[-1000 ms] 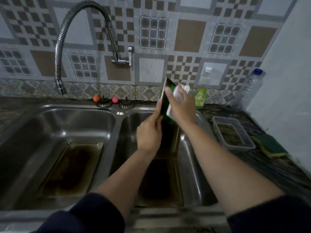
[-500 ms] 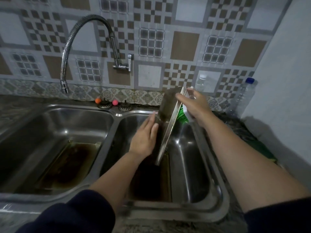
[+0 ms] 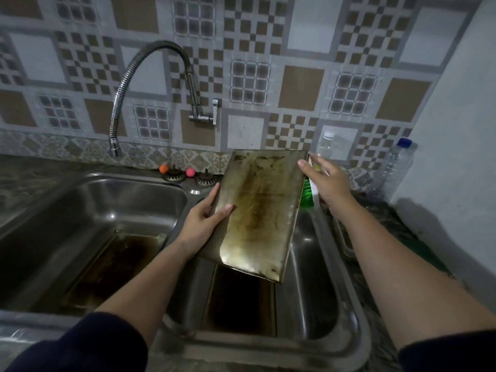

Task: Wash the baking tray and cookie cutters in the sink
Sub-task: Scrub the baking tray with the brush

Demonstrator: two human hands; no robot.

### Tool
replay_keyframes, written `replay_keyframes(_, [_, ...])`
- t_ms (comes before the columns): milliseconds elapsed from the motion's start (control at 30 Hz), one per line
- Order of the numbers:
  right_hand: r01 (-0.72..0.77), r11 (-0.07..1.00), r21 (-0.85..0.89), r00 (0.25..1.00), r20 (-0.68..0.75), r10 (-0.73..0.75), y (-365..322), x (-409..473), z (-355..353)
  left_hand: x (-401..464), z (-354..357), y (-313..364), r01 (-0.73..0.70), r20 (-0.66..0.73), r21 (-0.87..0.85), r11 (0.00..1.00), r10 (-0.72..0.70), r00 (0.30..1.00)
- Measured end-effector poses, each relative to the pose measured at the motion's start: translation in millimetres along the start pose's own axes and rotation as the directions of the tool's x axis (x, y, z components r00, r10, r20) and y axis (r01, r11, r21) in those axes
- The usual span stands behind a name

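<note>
Head view: baking tray (image 3: 257, 210) has turned since 0.5 s ago, from edge-on to stained face up, tilted over the right sink basin (image 3: 308, 264). Left hand (image 3: 204, 218) grips its left edge, thumb on top. Right hand (image 3: 326, 183) holds the far right corner, prob. w/ a green sponge (image 3: 306, 196) behind it.

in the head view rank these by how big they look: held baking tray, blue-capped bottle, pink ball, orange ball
1. baking tray, largest by far, though it is nearest the camera
2. blue-capped bottle
3. pink ball and orange ball: these look alike, so no ranking between them
</note>
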State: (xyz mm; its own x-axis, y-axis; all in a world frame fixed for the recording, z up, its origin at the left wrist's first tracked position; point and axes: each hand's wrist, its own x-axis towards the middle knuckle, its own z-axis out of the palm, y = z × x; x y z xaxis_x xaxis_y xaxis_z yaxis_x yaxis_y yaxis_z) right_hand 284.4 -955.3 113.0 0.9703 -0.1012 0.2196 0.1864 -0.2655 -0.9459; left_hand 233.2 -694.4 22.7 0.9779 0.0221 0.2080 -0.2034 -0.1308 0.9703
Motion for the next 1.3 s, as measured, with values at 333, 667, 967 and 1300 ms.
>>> replay_keyframes(333, [0.211, 0.786, -0.581, 0.948, -0.075, -0.309, -12, -22, 83, 26, -15, 26, -0.183, -0.319, 0.034, 0.983, 0.184, 0.93])
replay_keyframes(667, [0.195, 0.785, -0.589, 0.926, -0.153, -0.345, -45, 13, 135, 25, -24, 38, -0.34, -0.178, 0.149, 0.928, 0.364, 0.914])
replay_keyframes(967, [0.402, 0.734, -0.547, 0.877, -0.001, -0.481, -17, -82, 219, 33, -93, 13, -0.328, -0.19, 0.13, 0.936, 0.348, 0.918])
replay_keyframes(1300, [0.346, 0.765, -0.543, 0.884, -0.086, -0.46, -59, -62, 261, 27, -125, 19, -0.439, -0.137, 0.164, 0.883, 0.461, 0.877])
